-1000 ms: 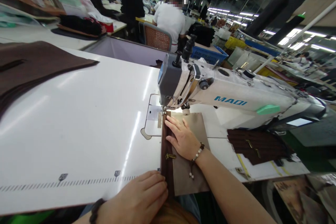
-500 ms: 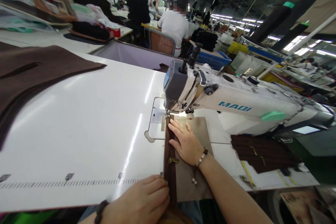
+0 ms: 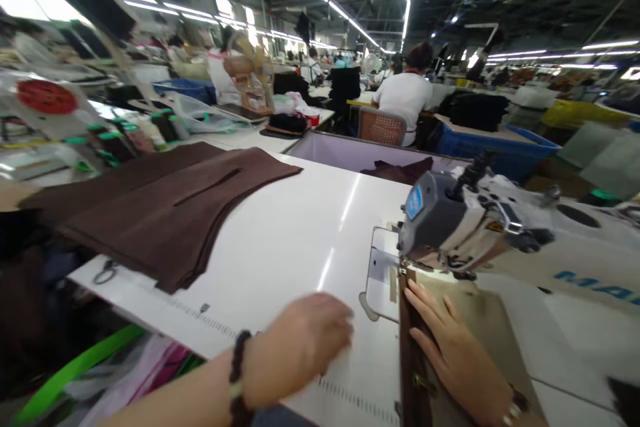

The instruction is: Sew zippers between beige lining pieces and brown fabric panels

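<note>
My right hand (image 3: 453, 353) lies with fingers spread on a dark brown zipper strip (image 3: 411, 360) and beige cloth (image 3: 487, 327), just in front of the sewing machine's needle area. A metal zipper pull (image 3: 424, 383) shows beside the palm. Over the white table (image 3: 280, 233), left of the strip, my left hand (image 3: 305, 340) is blurred by motion; its fingers look curled, and whether they hold anything cannot be made out. The machine head (image 3: 435, 213) stands over the far end of the strip, whose tip is hidden beneath it.
Brown cut panels (image 3: 185, 207) lie stacked on the table's left side, with small scissors (image 3: 105, 272) near its edge. Behind the table is a lilac trough (image 3: 330, 150) with brown cloth. Beyond sit a person in white (image 3: 404, 99) and a blue crate (image 3: 525, 143).
The view has swung left, showing more of the brown panels. My left hand has come off the near end of the strip and moved left; my right hand stays on the cloth.
</note>
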A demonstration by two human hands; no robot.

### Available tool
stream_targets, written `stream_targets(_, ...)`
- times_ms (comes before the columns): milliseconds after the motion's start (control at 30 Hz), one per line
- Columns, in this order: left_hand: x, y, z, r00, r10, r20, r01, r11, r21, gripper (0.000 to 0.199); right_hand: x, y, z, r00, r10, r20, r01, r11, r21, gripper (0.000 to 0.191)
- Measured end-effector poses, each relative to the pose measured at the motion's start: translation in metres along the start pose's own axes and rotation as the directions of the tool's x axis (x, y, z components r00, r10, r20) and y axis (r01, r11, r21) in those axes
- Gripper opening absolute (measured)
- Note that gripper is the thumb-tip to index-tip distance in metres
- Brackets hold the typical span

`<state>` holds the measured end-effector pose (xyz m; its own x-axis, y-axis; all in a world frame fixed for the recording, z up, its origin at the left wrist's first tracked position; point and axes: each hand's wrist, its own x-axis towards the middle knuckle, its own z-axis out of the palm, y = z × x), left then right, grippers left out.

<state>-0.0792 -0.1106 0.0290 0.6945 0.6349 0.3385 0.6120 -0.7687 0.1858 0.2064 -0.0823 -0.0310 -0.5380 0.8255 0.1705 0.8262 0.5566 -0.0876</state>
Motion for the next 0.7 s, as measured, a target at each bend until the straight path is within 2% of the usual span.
stream_targets(33,-0.008,-0.026,-0.021,0.985,-0.171,-0.029,0.173,0.978,0.113,0.024,0.0,0.002,0.003,0.998,-0.037,-0.047,0.035,0.999,-0.038,0.048)
stream_targets(67,-0.019,-0.054,-0.043,0.925,-0.377,-0.047,0.377,0.899,0.223,0.024,0.0,0.004,0.005,0.993,-0.073,-0.091,0.066,0.995,-0.078,0.049)
stream_targets(100,-0.031,-0.081,-0.062,0.803,-0.589,-0.089,0.584,0.747,0.318,0.024,0.001,0.005,0.007,0.986,-0.108,-0.127,0.093,0.989,-0.119,0.051)
stream_targets(133,-0.045,-0.108,-0.078,0.717,-0.681,-0.146,0.681,0.641,0.355,0.027,0.002,0.006,0.007,0.977,-0.14,-0.158,0.115,0.981,-0.159,0.053)
stream_targets(200,-0.073,-0.152,-0.097,0.579,-0.788,-0.209,0.789,0.477,0.386,0.03,0.003,0.007,0.006,0.96,-0.197,-0.2,0.15,0.962,-0.227,0.057)
stream_targets(233,-0.085,-0.169,-0.101,0.522,-0.827,-0.209,0.819,0.417,0.393,0.032,0.004,0.008,0.005,0.951,-0.223,-0.216,0.165,0.952,-0.257,0.058)
stream_targets(267,-0.096,-0.183,-0.101,0.486,-0.85,-0.205,0.835,0.382,0.396,0.033,0.005,0.008,0.005,0.943,-0.243,-0.227,0.175,0.943,-0.283,0.059)
stream_targets(333,-0.111,-0.201,-0.097,0.445,-0.877,-0.183,0.849,0.348,0.398,0.036,0.006,0.01,0.005,0.932,-0.277,-0.235,0.194,0.926,-0.323,0.06)
stream_targets(400,-0.118,-0.209,-0.093,0.431,-0.888,-0.16,0.851,0.341,0.398,0.037,0.007,0.011,0.006,0.923,-0.297,-0.244,0.203,0.915,-0.348,0.061)
stream_targets(500,-0.118,-0.214,-0.093,0.418,-0.899,-0.132,0.85,0.336,0.406,0.037,0.007,0.012,0.007,0.918,-0.307,-0.25,0.205,0.91,-0.361,0.061)
stream_targets(700,-0.111,-0.213,-0.098,0.397,-0.913,-0.087,0.846,0.328,0.419,0.023,0.004,0.012,0.008,0.932,-0.284,-0.226,0.201,0.922,-0.331,0.062)
